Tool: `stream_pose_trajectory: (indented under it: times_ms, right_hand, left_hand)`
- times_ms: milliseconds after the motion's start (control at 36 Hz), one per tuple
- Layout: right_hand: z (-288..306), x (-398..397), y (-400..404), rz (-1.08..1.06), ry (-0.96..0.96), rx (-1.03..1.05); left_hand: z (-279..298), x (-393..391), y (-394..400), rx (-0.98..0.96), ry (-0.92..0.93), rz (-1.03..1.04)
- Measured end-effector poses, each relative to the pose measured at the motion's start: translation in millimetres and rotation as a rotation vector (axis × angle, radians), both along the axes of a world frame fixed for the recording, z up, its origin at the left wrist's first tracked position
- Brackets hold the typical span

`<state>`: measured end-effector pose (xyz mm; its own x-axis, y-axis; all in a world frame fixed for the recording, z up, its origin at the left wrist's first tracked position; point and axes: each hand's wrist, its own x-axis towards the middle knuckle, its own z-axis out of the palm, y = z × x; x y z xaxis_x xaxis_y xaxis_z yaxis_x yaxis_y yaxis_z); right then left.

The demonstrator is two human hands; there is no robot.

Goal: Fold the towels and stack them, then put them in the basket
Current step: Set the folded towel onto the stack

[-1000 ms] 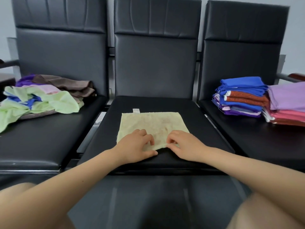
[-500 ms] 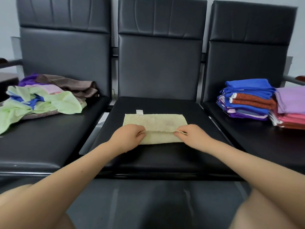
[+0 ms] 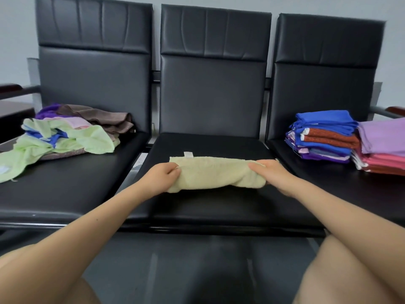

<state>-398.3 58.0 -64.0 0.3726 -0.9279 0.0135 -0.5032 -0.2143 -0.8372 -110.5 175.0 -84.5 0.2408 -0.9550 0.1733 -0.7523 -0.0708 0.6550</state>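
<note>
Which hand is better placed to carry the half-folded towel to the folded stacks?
The right hand, probably: it grips the pale yellow terry towel at the end nearer the folded coloured stacks on the right-side seat.

Three black padded chairs (image 3: 214, 95) stand joined before a pale wall (image 3: 15, 40).

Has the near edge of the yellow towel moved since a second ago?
Yes. Both hands, left hand and right hand, have carried the yellow towel's near edge away from the middle seat's front edge, toward the white tag.
</note>
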Motion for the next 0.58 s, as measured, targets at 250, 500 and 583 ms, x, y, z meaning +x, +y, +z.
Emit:
stream_pose_trajectory:
  times_ms: [250, 500, 583]
  right_hand:
    - [-3, -6, 6, 0.059, 0.182, 0.087]
    - [-6, 1, -15, -0.059, 0.172, -0.023]
    - [-7, 3, -22, -0.127, 0.213, -0.007]
  left_hand:
    - [-10, -6, -1, 0.062, -0.093, -0.029]
    - [3, -8, -38, -0.001, -0.193, 0.029]
    - [5, -15, -54, -0.015, -0.203, 0.021]
